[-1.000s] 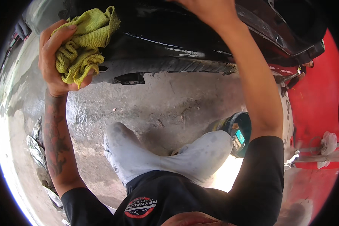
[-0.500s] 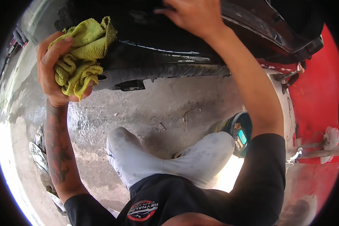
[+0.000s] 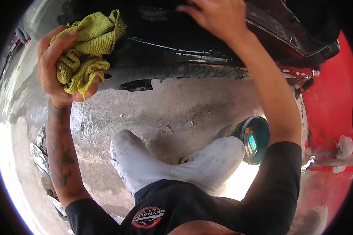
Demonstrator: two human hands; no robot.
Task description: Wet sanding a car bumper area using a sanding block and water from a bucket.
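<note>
My left hand (image 3: 53, 64) is closed round a crumpled yellow-green cloth (image 3: 92, 43), held up at the left beside the black car body panel (image 3: 145, 35). At the top of the view my right hand (image 3: 219, 17) is on the dark panel, thumb pointing left. Its other fingers are bent and partly cut off by the upper edge; what they press or hold cannot be made out. A wet-looking shine and pale streaks run along the panel's lower part below my right hand.
A dark bucket (image 3: 261, 150) with a turquoise item (image 3: 252, 143) inside stands by my right knee. Rough grey concrete floor (image 3: 164, 105) lies under the panel. A red surface (image 3: 329, 98) is at the right. Crumpled plastic-like material (image 3: 39, 156) lies at the left.
My right hand has slid to the right along the panel. The cloth in my left hand has risen slightly.
</note>
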